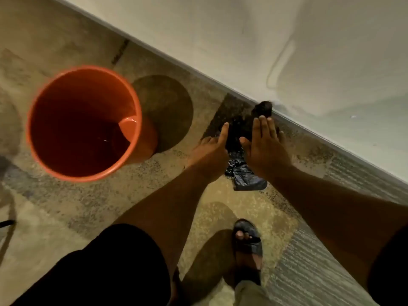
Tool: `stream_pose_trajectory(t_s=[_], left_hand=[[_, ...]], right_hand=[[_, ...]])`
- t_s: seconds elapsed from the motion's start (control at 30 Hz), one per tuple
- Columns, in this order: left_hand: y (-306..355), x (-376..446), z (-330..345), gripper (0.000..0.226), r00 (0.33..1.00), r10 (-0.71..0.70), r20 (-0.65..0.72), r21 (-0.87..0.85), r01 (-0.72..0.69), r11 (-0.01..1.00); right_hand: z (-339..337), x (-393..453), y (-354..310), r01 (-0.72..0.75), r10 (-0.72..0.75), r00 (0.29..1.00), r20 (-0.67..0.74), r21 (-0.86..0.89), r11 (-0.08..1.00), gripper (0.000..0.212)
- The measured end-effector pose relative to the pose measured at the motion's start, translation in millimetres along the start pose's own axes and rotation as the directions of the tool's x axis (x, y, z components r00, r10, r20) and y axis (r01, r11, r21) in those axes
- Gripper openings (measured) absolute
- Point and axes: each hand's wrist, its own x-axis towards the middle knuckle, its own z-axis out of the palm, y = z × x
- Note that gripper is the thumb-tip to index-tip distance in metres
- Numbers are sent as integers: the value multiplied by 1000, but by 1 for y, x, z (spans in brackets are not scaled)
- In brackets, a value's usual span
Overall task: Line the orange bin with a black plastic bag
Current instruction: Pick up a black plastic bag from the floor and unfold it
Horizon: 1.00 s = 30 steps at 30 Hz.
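Orange plastic marks the bin (84, 123), which stands upright on the speckled concrete floor (92, 202) at the left of the scene, its mouth open and unlined, its inside dark and bare. To its right, well apart from it, the black plastic bag (242, 171) lies crumpled on the floor near the foot of the pale wall (220, 40), its near end folded flat and its far end bunched against the wall's base. Both bare hands reach out over the bag. The left hand (209, 155) has its forefinger stretched forward along the bag's left edge, the other fingers curled; whether they pinch any plastic cannot be told. The right hand (265, 146) is spread flat, fingers together and thumb out, palm down over the bag's right side; whether it touches the bag cannot be told. Nearer, a foot in a dark sandal (247, 246) stands on the floor, and dark shorts (110, 272) fill the near left.
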Motion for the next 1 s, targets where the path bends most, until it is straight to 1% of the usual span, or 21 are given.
stream_pose_trajectory(t_s=[0.07,0.13,0.2,0.27,0.37,0.53,0.6,0.7,0.73,0.77,0.83,0.87,0.93,0.97,1.0], left_hand=[[-3,15,26,71,995,-91,45,-50,93,994],[-5,25,47,67,985,-158,72,-53,162,985],[-4,31,66,64,976,-198,86,-90,206,974],[-7,36,87,62,977,-200,74,-129,208,970],[-12,42,111,62,968,-228,107,-186,245,952],[-8,45,135,63,967,-221,124,-236,245,940],[-7,48,140,64,967,-221,128,-254,247,935],[-3,56,142,67,970,-222,98,-275,241,931],[-3,58,142,68,970,-227,82,-288,241,927],[-2,61,142,69,969,-236,67,-307,245,919],[-2,66,144,70,955,-293,52,-376,290,880],[-2,69,146,72,935,-349,66,-422,343,839],[0,75,147,70,865,-479,150,-496,485,720],[1,78,146,59,838,-514,185,-509,529,679],[1,80,144,42,832,-519,197,-512,539,669]], right_hand=[[24,9,9,-23,25,997,68,-17,1000,74],[44,15,17,-35,40,994,104,-45,998,70],[62,22,26,-58,63,993,95,-55,997,69],[74,30,33,-75,80,994,79,-73,995,71],[91,41,41,-81,88,994,71,-105,991,79],[110,53,53,-121,122,992,17,-56,991,82],[115,56,55,-127,128,992,11,-55,990,72],[123,59,57,-103,102,995,-7,-75,992,32],[124,60,56,-106,106,994,-5,-58,993,22],[124,59,55,-111,111,994,1,-27,993,16],[128,56,52,-100,99,995,14,28,995,13],[130,54,50,-86,85,996,18,42,995,13],[133,49,47,-49,48,999,12,59,997,14],[134,47,46,-23,23,1000,7,62,998,15],[134,45,45,0,0,1000,2,60,998,16]])
